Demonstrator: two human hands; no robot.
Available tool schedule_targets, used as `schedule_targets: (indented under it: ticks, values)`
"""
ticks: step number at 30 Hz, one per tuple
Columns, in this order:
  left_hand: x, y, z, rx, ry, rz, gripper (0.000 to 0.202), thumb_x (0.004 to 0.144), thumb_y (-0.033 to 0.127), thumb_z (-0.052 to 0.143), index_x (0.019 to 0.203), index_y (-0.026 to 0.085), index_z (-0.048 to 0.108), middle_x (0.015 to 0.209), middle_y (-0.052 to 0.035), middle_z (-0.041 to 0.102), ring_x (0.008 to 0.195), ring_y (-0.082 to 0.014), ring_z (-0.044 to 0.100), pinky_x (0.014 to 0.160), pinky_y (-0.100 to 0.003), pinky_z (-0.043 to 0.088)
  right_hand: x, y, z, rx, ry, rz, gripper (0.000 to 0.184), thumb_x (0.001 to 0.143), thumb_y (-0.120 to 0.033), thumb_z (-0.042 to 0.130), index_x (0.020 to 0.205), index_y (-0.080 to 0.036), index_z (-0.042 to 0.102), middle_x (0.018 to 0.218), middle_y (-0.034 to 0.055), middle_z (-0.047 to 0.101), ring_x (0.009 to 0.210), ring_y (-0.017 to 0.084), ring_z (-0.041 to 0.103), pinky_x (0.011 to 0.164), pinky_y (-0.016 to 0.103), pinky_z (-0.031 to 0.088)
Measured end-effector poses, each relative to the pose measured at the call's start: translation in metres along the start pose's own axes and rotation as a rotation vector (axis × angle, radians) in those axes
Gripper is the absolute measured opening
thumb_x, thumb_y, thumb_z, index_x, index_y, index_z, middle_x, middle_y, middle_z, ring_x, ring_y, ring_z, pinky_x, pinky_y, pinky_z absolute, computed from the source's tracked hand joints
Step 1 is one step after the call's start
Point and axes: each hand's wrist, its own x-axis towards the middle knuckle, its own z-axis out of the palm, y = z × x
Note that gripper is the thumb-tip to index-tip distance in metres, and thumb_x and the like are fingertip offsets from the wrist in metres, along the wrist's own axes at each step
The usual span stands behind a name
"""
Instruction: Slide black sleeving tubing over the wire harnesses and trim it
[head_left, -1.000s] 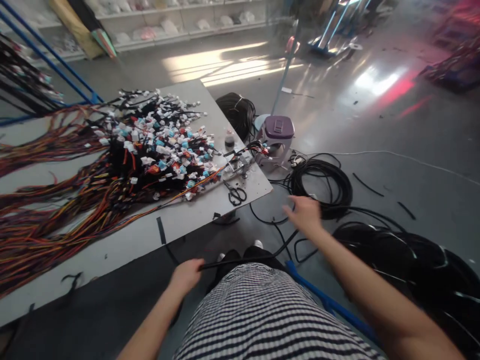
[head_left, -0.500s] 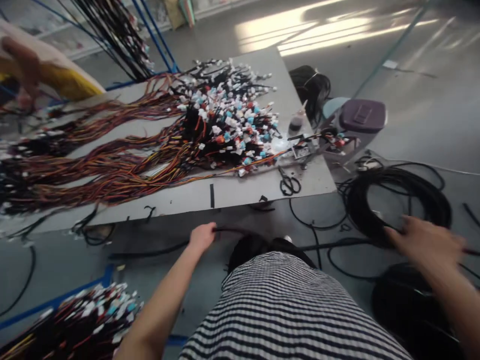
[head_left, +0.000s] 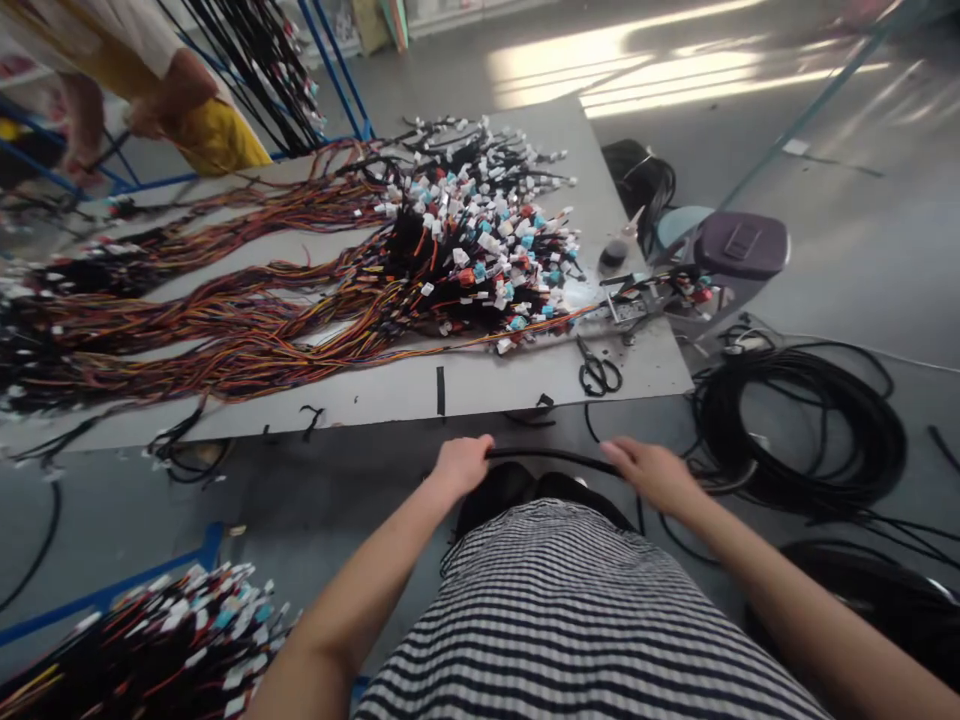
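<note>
A length of thin black tubing (head_left: 551,455) runs between my two hands, just off the table's near edge and in front of my body. My left hand (head_left: 461,466) is closed round its left part. The fingers of my right hand (head_left: 651,476) wrap the tubing farther right. Beyond the right hand, a large coil of black tubing (head_left: 862,430) lies on the floor. Whether the held length joins this coil I cannot tell. Scissors with black handles (head_left: 600,375) rest on the table above my right hand.
Bundles of coloured wires (head_left: 247,345) with white and blue connectors (head_left: 487,245) cover much of the white table (head_left: 510,390). A purple-lidded bin (head_left: 742,245) stands at its right end. More harnesses (head_left: 180,640) hang at lower left. A co-worker's hands (head_left: 150,115) are across the table.
My right hand has come left from beside the coil and closed on the tubing. My left hand has shifted right with its grip kept. The co-worker's arms have moved too.
</note>
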Motion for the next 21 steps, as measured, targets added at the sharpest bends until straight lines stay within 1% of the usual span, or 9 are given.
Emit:
schedule_targets:
  ticks: [3, 5, 8, 10, 13, 16, 17, 18, 21]
  values:
    - [0.012, 0.042, -0.007, -0.135, 0.021, 0.24, 0.025, 0.085, 0.029, 0.055, 0.108, 0.025, 0.066, 0.1, -0.0074, 0.072, 0.093, -0.0255, 0.066, 0.08, -0.034, 0.046, 0.005, -0.046, 0.025, 0.284, -0.113, -0.264, 0.047, 0.09, -0.05, 0.045, 0.119, -0.021, 0.067, 0.108, 0.0071, 0.07, 0.098, 0.023, 0.066, 0.087, 0.033, 0.049]
    - [0.022, 0.058, -0.016, -0.389, -0.026, 0.347, 0.028, 0.084, 0.036, 0.06, 0.108, 0.022, 0.067, 0.096, -0.0063, 0.071, 0.086, -0.0213, 0.064, 0.076, -0.03, 0.046, 0.01, -0.052, 0.028, 0.329, -0.053, -0.338, 0.043, 0.091, -0.047, 0.046, 0.116, -0.022, 0.07, 0.115, 0.0064, 0.069, 0.105, 0.023, 0.064, 0.095, 0.033, 0.047]
    - [0.041, 0.06, -0.028, -0.859, -0.247, 0.364, 0.05, 0.089, 0.054, 0.05, 0.117, 0.015, 0.063, 0.08, -0.0044, 0.065, 0.061, -0.0121, 0.055, 0.059, -0.024, 0.042, 0.017, -0.027, 0.013, 0.279, 0.082, -0.308, 0.041, 0.091, -0.046, 0.048, 0.116, -0.023, 0.071, 0.113, 0.0064, 0.069, 0.103, 0.023, 0.065, 0.094, 0.034, 0.049]
    - [0.057, 0.063, -0.034, -1.011, -0.328, 0.296, 0.06, 0.089, 0.06, 0.044, 0.118, 0.01, 0.063, 0.069, -0.0017, 0.059, 0.05, -0.0085, 0.046, 0.049, -0.021, 0.036, 0.026, -0.007, -0.002, 0.271, 0.11, -0.306, 0.041, 0.09, -0.047, 0.05, 0.117, -0.023, 0.071, 0.114, 0.0069, 0.069, 0.103, 0.023, 0.065, 0.094, 0.034, 0.048]
    - [0.082, 0.086, -0.038, -1.003, -0.299, 0.26, 0.055, 0.082, 0.056, 0.058, 0.11, 0.009, 0.066, 0.062, 0.001, 0.055, 0.048, -0.0079, 0.043, 0.048, -0.021, 0.035, 0.046, 0.007, -0.023, 0.334, 0.08, -0.277, 0.044, 0.088, -0.049, 0.053, 0.115, -0.02, 0.071, 0.111, 0.0085, 0.069, 0.099, 0.024, 0.065, 0.091, 0.034, 0.049]
    - [0.115, 0.105, -0.047, -0.987, -0.197, 0.353, 0.047, 0.077, 0.052, 0.065, 0.103, 0.013, 0.07, 0.072, -0.0026, 0.063, 0.059, -0.0111, 0.052, 0.056, -0.022, 0.043, 0.071, 0.01, -0.045, 0.49, -0.131, -0.247, 0.046, 0.087, -0.054, 0.052, 0.099, -0.015, 0.074, 0.082, 0.0068, 0.069, 0.072, 0.018, 0.062, 0.068, 0.028, 0.049]
    - [0.129, 0.104, -0.054, -0.986, -0.144, 0.339, 0.046, 0.077, 0.053, 0.064, 0.101, 0.014, 0.071, 0.077, -0.0042, 0.066, 0.062, -0.0126, 0.055, 0.058, -0.023, 0.044, 0.078, 0.013, -0.053, 0.544, -0.203, -0.228, 0.048, 0.086, -0.056, 0.051, 0.094, -0.014, 0.073, 0.072, 0.0049, 0.065, 0.063, 0.016, 0.057, 0.061, 0.025, 0.046]
    - [0.145, 0.097, -0.063, -0.978, -0.071, 0.265, 0.046, 0.079, 0.055, 0.062, 0.098, 0.014, 0.071, 0.08, -0.0058, 0.067, 0.065, -0.0144, 0.058, 0.06, -0.024, 0.045, 0.085, 0.017, -0.062, 0.592, -0.248, -0.197, 0.049, 0.084, -0.058, 0.052, 0.09, -0.013, 0.073, 0.066, 0.0033, 0.061, 0.058, 0.014, 0.052, 0.055, 0.024, 0.042]
    - [0.2, 0.049, -0.097, -0.813, 0.205, -0.228, 0.054, 0.089, 0.06, 0.041, 0.082, 0.014, 0.069, 0.078, -0.0119, 0.068, 0.074, -0.0226, 0.064, 0.063, -0.029, 0.048, 0.101, 0.04, -0.083, 0.699, -0.237, -0.055, 0.053, 0.075, -0.06, 0.06, 0.092, -0.012, 0.072, 0.067, 0.0029, 0.059, 0.056, 0.012, 0.047, 0.052, 0.022, 0.038]
